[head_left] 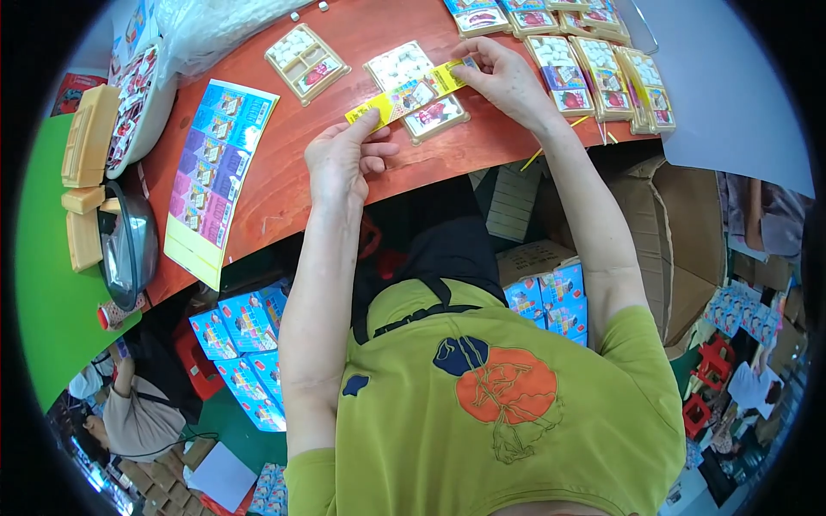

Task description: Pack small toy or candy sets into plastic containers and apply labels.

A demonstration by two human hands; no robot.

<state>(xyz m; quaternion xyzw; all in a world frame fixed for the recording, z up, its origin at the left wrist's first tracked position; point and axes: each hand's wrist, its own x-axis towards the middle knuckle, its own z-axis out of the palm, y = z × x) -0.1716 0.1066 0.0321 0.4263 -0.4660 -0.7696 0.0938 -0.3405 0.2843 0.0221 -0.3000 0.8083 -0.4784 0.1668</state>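
Note:
A yellow printed label strip (pixel 408 95) is stretched between my hands, over a small tan tray (pixel 439 122) with white pieces and a red-and-white packet. My left hand (pixel 342 155) pinches the strip's left end between thumb and forefinger, its other fingers curled. At the strip's right end, my right hand (pixel 509 79) grips it the same way. The strip hides the middle of the tray; I cannot tell whether it touches it. A second tan tray (pixel 308 64), divided into compartments with white pieces and a packet, lies farther left.
A sheet of printed labels (pixel 221 172) lies at the table's left. Beside it stand a white basin (pixel 148 112) of packets and stacked tan trays (pixel 89 142). Filled, banded trays (pixel 594 77) crowd the far right. A clear plastic bag (pixel 215 34) lies at the back. Blue boxes (pixel 249 322) sit below.

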